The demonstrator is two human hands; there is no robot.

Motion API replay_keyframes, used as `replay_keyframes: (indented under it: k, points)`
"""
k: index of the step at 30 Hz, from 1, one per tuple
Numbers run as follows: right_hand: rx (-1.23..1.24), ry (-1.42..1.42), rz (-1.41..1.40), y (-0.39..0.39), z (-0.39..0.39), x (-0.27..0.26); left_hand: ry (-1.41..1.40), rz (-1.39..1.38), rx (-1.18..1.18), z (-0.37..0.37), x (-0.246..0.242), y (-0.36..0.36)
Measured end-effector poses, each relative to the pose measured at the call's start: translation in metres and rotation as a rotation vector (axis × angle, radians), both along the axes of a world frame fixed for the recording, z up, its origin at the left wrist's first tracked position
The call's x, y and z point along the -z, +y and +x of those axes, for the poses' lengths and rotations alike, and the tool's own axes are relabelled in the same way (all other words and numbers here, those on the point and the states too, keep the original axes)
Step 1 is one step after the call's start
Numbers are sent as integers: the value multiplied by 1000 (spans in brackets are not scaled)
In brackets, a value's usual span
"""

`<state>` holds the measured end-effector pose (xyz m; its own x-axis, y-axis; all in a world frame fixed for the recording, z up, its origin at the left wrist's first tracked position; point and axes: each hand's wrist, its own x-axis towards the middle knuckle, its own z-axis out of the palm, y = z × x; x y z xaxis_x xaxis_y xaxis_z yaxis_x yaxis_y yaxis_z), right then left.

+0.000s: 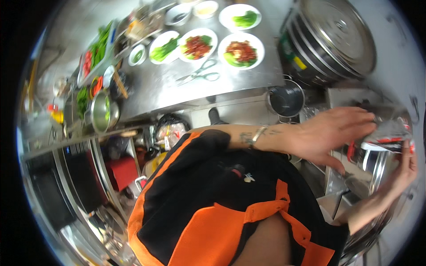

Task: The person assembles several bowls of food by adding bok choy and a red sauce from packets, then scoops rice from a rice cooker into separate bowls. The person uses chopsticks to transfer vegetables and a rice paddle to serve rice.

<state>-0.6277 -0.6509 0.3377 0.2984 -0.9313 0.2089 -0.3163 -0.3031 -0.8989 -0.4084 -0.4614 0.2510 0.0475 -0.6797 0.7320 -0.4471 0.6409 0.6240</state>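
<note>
My left hand [329, 134], with a bracelet at its wrist, is stretched to the right, palm down, thumb apart from the fingers. Its fingertips reach the near side of a clear plastic bag with red print [389, 131]; whether they touch it is blurred. At the far right my right hand [407, 161] grips the lower edge of that bag. Just below the bag stands a shiny metal container [377, 163] with a red part at its left. Both hands are right of the steel table, above a lower steel surface.
The steel table [149, 96] holds white plates of greens, two topped with reddish meat [241, 51], and green-handled scissors [199, 74]. A large lidded steel pot [339, 33] stands at the upper right, an empty pot [286, 98] below it. A steel bowl [101, 111] sits at the left.
</note>
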Motion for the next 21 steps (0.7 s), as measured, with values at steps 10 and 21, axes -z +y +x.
replay_keyframes:
  k: [10, 21]
  points:
    - [-923, -386, 928, 259, 341, 220, -420, 560, -906, 229, 85, 239]
    - [-1023, 635, -778, 283, 414, 354, -329, 939, -866, 341, 128, 342]
